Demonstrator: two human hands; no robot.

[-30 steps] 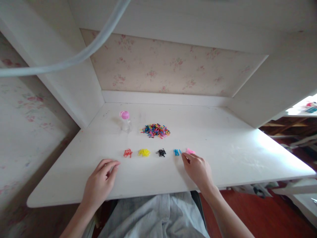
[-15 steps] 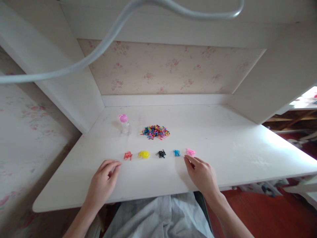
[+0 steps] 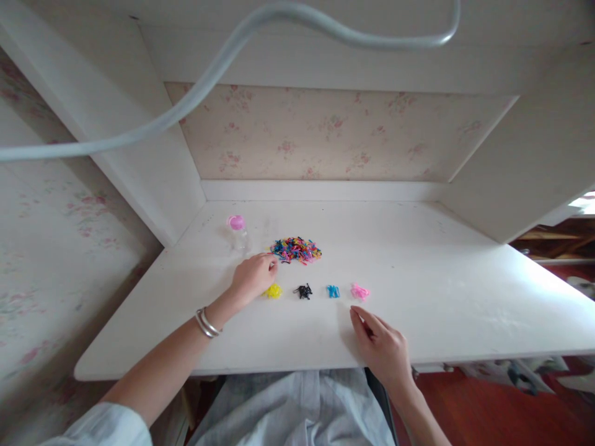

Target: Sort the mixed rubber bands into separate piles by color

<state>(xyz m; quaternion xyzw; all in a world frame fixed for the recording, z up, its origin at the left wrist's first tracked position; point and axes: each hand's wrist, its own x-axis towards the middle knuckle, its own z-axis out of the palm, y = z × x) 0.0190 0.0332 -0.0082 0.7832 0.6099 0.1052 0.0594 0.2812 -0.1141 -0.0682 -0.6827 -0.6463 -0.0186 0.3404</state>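
Observation:
My left hand (image 3: pixel 255 275) reaches over the desk with its fingers curled closed at the left edge of a mixed heap of small colourful rubber bands (image 3: pixel 297 250). Whatever its fingertips may hold is hidden. Just under that hand lies a little yellow pile of bands (image 3: pixel 273 291), partly covered. The red pile is out of sight behind the hand. To the right, in a row, come a black pile (image 3: pixel 304 291), a blue pile (image 3: pixel 333 291) and a pink pile (image 3: pixel 359 292). My right hand (image 3: pixel 382 342) rests nearer the front edge, below the pink pile, fingertips together and nothing visible in them.
A small clear bottle with a pink cap (image 3: pixel 237 230) stands at the back left of the white desk (image 3: pixel 432 279). Side panels and a back wall enclose the desk. A pale cable (image 3: pixel 223 59) crosses overhead.
My left hand has moved right and forward from the desk's front left to the mixed heap, covering the red pile. My right hand has drawn back slightly from the pink pile.

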